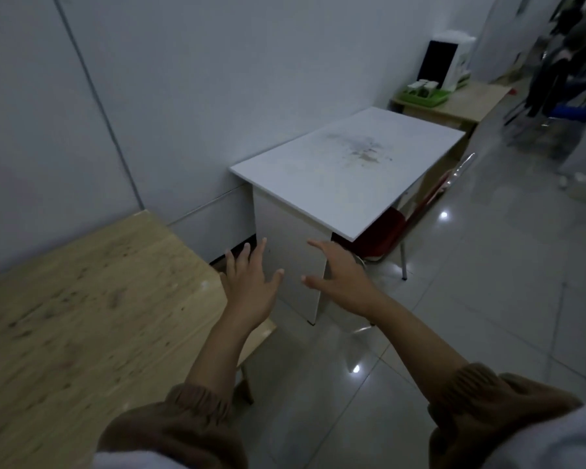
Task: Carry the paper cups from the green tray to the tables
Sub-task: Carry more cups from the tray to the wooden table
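Brown sleeves (176, 428) lowest in frame, left hand (247, 282) and right hand (339, 279) out front, fingers spread, holding nothing, wood table (82, 299) at left, white table (345, 174) ahead, red chair (383, 238) under it, cups (420, 85) in green tray (433, 100) on far table (464, 104), well apart from hands

Near tabletop (82, 299) at left, middle tabletop (345, 170) just ahead, far tabletop (471, 101) behind it, tray (435, 99) on that, paper cups (420, 85) inside, chair (383, 240) tucked under the middle one.
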